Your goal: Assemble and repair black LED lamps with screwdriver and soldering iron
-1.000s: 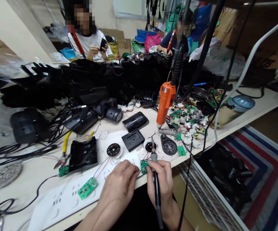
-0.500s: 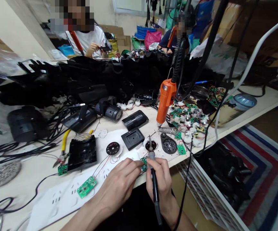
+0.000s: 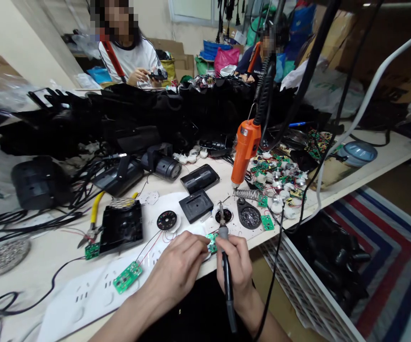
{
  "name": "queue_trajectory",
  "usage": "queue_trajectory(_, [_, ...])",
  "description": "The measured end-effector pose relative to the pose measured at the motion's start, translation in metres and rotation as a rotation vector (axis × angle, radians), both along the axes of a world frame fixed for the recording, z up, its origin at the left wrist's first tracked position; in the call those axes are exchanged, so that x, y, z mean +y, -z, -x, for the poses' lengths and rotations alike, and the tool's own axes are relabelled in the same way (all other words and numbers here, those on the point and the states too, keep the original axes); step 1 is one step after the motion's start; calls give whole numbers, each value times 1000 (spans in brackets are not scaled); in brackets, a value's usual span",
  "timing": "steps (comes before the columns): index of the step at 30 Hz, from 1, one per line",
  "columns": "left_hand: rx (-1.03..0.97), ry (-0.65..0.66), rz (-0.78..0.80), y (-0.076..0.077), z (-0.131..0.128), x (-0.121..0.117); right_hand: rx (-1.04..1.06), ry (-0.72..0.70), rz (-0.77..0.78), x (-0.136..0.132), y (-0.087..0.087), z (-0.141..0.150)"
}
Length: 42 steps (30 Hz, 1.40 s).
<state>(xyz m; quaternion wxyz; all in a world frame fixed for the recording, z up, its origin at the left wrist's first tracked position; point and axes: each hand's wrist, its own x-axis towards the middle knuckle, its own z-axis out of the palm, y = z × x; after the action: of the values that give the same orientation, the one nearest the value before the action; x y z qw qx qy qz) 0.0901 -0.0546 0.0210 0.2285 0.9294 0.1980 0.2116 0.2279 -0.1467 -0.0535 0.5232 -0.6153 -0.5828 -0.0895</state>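
My right hand (image 3: 239, 261) is closed around a soldering iron (image 3: 228, 278), its tip pointing away from me over a round black disc (image 3: 224, 216) with a white rim. With fingers pinched together, my left hand (image 3: 180, 259) grips the edge of a small green circuit board (image 3: 212, 242), partly hidden by both hands. Left of it, a second green circuit board (image 3: 127, 277) lies on a white sheet, its thin red and black wires running to another round black disc (image 3: 167, 220). A black rectangular part (image 3: 195, 206) sits just beyond my hands.
An orange electric screwdriver (image 3: 245, 149) hangs over the table, beside a coil spring (image 3: 248, 194). An open black housing (image 3: 122, 228) and yellow-handled pliers (image 3: 94, 213) lie left. Circuit boards and wires are heaped right. Two people sit across, behind piled black parts.
The view has shifted very slightly. Both hands keep nearly the same pose, with the soldering iron and the circuit board still between them. The person across has raised their head a little.
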Motion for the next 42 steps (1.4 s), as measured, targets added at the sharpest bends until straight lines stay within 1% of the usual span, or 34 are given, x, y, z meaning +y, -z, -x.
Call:
queue_trajectory(4, [-20, -30, -27, 3, -2, -4, -7, -10, -13, -1, 0, 0])
queue_trajectory(10, [-25, -161, -120, 9, -7, -22, 1, -26, -13, -2, 0, 0])
queue_trajectory(14, [-37, -222, -167, 12, -9, -30, 5, -23, -8, -2, -2, 1])
queue_trajectory(19, [-48, -244, -195, 14, -9, -30, 15, -31, -13, -4, -2, 0])
queue_trajectory(24, [-23, -252, -206, 14, -9, -31, 13, -35, -16, -2, -1, 2])
queue_trajectory(26, [-22, -244, -210, 13, -10, -31, 10, -9, -19, -2, -8, 2])
queue_trajectory(29, [-31, -240, -204, 12, -10, -31, 23, 24, 8, -9, -26, -3])
queue_trajectory(32, [-40, -240, -164, 13, -9, -31, 49, 22, 71, -27, -46, -19])
queue_trajectory(34, [-45, -236, -143, 15, -8, -31, 69, 72, 61, -40, -56, -33])
queue_trajectory(36, [-44, -226, -133, 16, -7, -31, 55, 162, 54, -51, -61, -47])
queue_trajectory(39, [-48, -221, -139, 18, -6, -29, 10, 275, 90, -59, -61, -61])
queue_trajectory(42, [-38, -219, -153, 18, -6, -27, 3, 307, 123, -58, -60, -66])
